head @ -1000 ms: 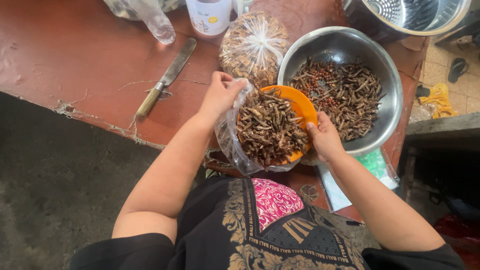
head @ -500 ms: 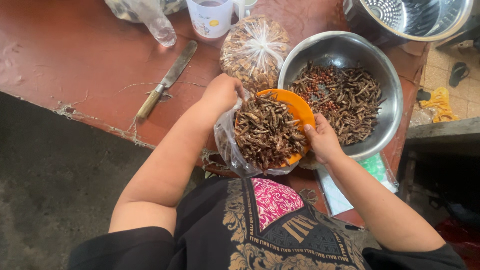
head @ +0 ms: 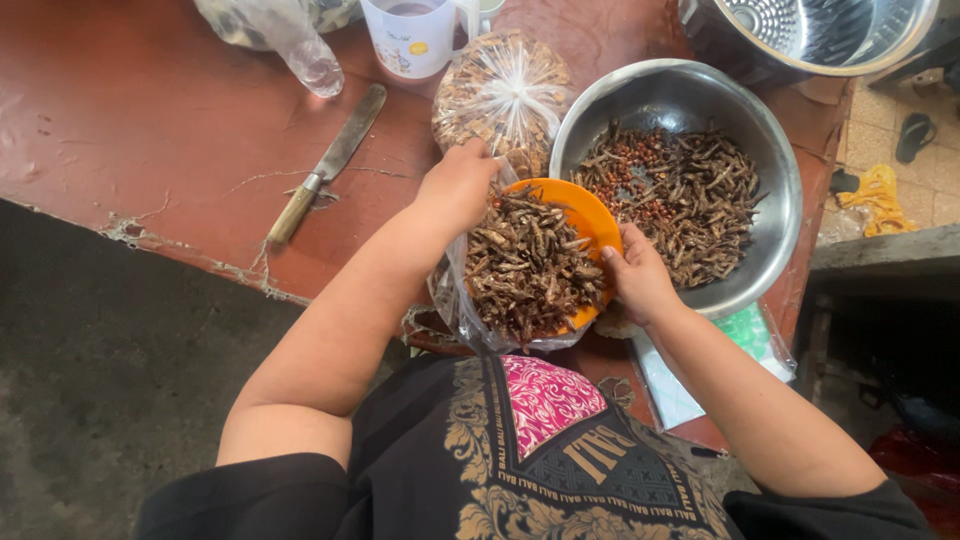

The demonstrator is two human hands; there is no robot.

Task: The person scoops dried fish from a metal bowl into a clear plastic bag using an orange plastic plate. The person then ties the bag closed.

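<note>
A: What's the step rn?
B: Filling, I'd judge. Left hand [head: 462,182] pinches the clear bag [head: 455,295] rim open; right hand [head: 638,280] grips the orange bowl [head: 580,215] w/ dried fish [head: 525,265], tipped over the bag near the tabletop's front edge.
A: Next move?
B: Prob more tilt, bag mouth kept wide. Steel basin [head: 775,175] sits just right of the bowl.
</note>
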